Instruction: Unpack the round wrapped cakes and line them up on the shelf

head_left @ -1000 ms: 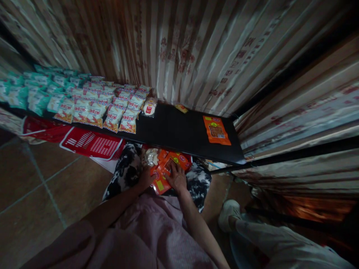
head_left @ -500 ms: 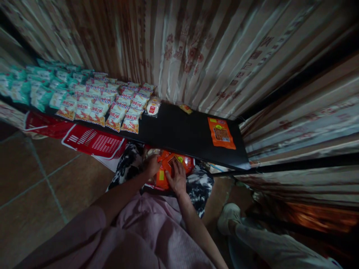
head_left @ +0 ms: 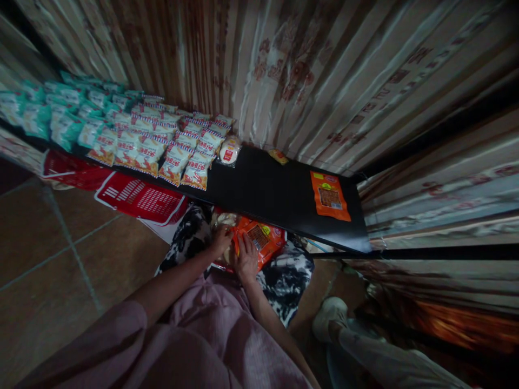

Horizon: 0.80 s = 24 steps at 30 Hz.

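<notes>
My left hand [head_left: 221, 241] is closed at the left edge of an orange snack packet [head_left: 270, 239] in my lap. Across that packet's left part lies my right hand [head_left: 247, 260], its fingers stretched out and resting flat. The packet has a clear window showing brown contents and a yellow round mark. Pale items in clear wrapping [head_left: 227, 218] show beside and behind my left hand. What lies beneath the packets is mostly covered by my hands.
A black shelf [head_left: 259, 181] carries teal packets [head_left: 65, 127], white-and-orange snack bags [head_left: 148, 154], a round white packet [head_left: 230, 151], a small yellow packet [head_left: 278, 156] and another orange packet [head_left: 330, 195]. Red bags [head_left: 141, 197] hang below. At right, a person's shoe [head_left: 330, 317] shows.
My right hand has slid left and down over the orange packet, so more of its window shows. The packet looks turned and shifted right. The view has also moved slightly.
</notes>
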### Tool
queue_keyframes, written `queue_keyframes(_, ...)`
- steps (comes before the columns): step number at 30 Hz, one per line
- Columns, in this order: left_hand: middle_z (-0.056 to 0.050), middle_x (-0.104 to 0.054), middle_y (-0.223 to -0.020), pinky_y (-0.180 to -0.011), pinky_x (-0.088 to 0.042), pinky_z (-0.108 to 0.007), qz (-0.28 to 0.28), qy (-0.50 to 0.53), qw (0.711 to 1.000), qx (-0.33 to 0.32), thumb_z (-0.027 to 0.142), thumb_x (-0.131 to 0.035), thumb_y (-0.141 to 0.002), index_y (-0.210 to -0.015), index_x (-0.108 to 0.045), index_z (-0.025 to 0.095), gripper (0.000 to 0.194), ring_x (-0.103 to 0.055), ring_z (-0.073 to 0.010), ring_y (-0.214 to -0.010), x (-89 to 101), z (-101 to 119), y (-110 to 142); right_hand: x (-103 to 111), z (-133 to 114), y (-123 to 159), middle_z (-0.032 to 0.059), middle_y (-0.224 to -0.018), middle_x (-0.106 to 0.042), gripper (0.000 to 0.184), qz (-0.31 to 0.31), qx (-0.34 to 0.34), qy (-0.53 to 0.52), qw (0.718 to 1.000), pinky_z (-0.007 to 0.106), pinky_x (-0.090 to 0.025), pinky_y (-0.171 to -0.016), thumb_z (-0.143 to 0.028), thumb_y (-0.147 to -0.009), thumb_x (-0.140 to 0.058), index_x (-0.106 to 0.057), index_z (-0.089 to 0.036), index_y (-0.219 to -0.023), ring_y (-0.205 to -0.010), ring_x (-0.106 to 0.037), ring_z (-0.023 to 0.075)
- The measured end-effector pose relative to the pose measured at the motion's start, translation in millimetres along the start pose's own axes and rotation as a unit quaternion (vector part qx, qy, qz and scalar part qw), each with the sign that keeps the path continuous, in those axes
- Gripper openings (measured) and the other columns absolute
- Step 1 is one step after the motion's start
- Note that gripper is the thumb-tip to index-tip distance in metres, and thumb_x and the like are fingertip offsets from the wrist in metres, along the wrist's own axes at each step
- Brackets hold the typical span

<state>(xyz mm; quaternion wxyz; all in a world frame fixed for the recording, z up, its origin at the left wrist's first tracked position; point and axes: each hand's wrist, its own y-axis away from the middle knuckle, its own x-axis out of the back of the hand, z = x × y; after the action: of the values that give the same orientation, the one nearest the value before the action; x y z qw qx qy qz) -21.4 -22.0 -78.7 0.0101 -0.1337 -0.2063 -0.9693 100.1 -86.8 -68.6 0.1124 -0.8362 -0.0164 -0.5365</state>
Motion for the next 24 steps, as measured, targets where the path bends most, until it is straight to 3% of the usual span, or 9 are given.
queue_keyframes(4, 0.000, -0.062, -0.070, -0.059, -0.051, -0.022, -0.009, 0.022, 0.999, 0.039, 0.015, -0.040, -0.087, -0.101, -0.056, 0.015, 0.022, -0.061, -0.0100, -0.058, 7.3, -9, 10, 5, 5, -6, 0.0134, -0.130, -0.055, 0.049, 0.030, -0.049, -0.054, 0.997, 0.042, -0.039, -0.101, -0.017, -0.082, -0.038, -0.049, -0.014, -0.131, -0.120, -0.047, 0.0231)
queue_keyframes(9, 0.002, -0.062, -0.069, -0.056, -0.048, -0.020, -0.005, -0.001, 0.998, 0.058, 0.010, -0.050, -0.079, -0.102, -0.057, 0.018, 0.025, -0.059, -0.0098, -0.056, 9.2, -12, 13, 3, 14, -8, 0.0138, -0.115, -0.063, 0.045, 0.055, -0.135, -0.090, 0.985, 0.041, -0.043, -0.095, -0.021, -0.083, -0.034, -0.055, -0.013, -0.122, -0.108, -0.055, 0.0245)
queue_keyframes(12, 0.002, -0.062, -0.068, -0.065, -0.050, -0.023, 0.004, -0.037, 0.998, 0.046, 0.007, -0.052, -0.077, -0.107, -0.056, 0.018, 0.032, -0.060, -0.0117, -0.064, 10.3, -7, 11, 3, 17, -6, 0.0138, -0.105, -0.066, 0.043, 0.073, -0.169, -0.095, 0.978, 0.039, -0.046, -0.090, -0.026, -0.085, -0.033, -0.059, -0.012, -0.116, -0.097, -0.059, 0.0242)
queue_keyframes(15, -0.002, -0.065, -0.085, -0.087, -0.047, -0.029, 0.026, -0.073, 0.997, 0.010, 0.008, -0.051, -0.077, -0.106, -0.059, 0.020, 0.032, -0.061, -0.0158, -0.088, 15.8, 2, 9, 3, 17, -4, 0.0109, -0.102, -0.068, 0.041, 0.067, -0.150, -0.096, 0.982, 0.037, -0.046, -0.089, -0.029, -0.087, -0.033, -0.062, -0.016, -0.112, -0.096, -0.060, 0.0228)
queue_keyframes(18, -0.009, -0.058, -0.116, -0.104, -0.036, -0.034, 0.056, -0.153, 0.984, -0.078, 0.011, -0.050, -0.079, -0.104, -0.062, 0.019, 0.029, -0.051, -0.0211, -0.115, 20.7, 12, 3, 2, 17, -3, 0.0115, -0.100, -0.068, 0.042, 0.064, -0.154, -0.112, 0.980, 0.037, -0.046, -0.087, -0.035, -0.089, -0.031, -0.064, -0.016, -0.107, -0.096, -0.060, 0.0230)
queue_keyframes(21, -0.012, -0.050, -0.131, -0.111, -0.027, -0.039, 0.050, -0.232, 0.960, -0.148, 0.017, -0.055, -0.078, -0.110, -0.061, 0.016, 0.033, -0.038, -0.0266, -0.129, 18.3, 16, -10, -2, 19, -2, 0.0141, -0.098, -0.068, 0.049, 0.083, -0.204, -0.150, 0.964, 0.038, -0.048, -0.085, -0.047, -0.089, -0.032, -0.065, -0.012, -0.103, -0.092, -0.062, 0.0245)
queue_keyframes(24, -0.015, -0.048, -0.135, -0.112, -0.023, -0.045, 0.025, -0.227, 0.963, -0.146, 0.020, -0.066, -0.071, -0.118, -0.055, 0.014, 0.049, -0.032, -0.0312, -0.133, 9.5, 14, -26, -3, 21, 0, 0.0138, -0.095, -0.069, 0.053, 0.094, -0.227, -0.193, 0.950, 0.037, -0.048, -0.082, -0.052, -0.088, -0.035, -0.064, -0.012, -0.106, -0.088, -0.063, 0.0241)
